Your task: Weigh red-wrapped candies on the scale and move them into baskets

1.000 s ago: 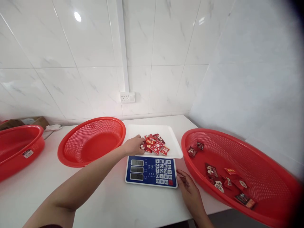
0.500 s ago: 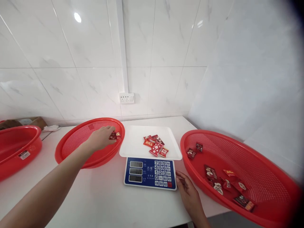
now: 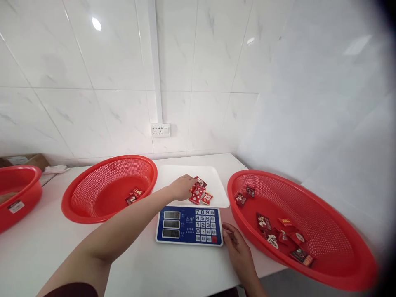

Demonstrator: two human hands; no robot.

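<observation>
My left hand (image 3: 182,187) reaches over the white pan (image 3: 173,181) of the blue scale (image 3: 189,225), its fingers curled on the small pile of red snack packets (image 3: 199,193) there. Whether it has a packet gripped I cannot see. My right hand (image 3: 236,247) rests open on the table beside the scale's right front corner. Two packets (image 3: 133,196) lie in the red basket (image 3: 109,187) left of the scale. The big red basket (image 3: 297,225) on the right holds several more packets (image 3: 280,236).
A third red basin (image 3: 17,194) sits at the far left edge, with a cardboard box (image 3: 21,159) behind it. A wall socket (image 3: 160,130) is on the tiled wall above the scale. The table's front edge runs close to my right wrist.
My left hand carried packets from the scale pan to the left basket, dropped them there, and has come back to the pile. The right hand has stayed put.
</observation>
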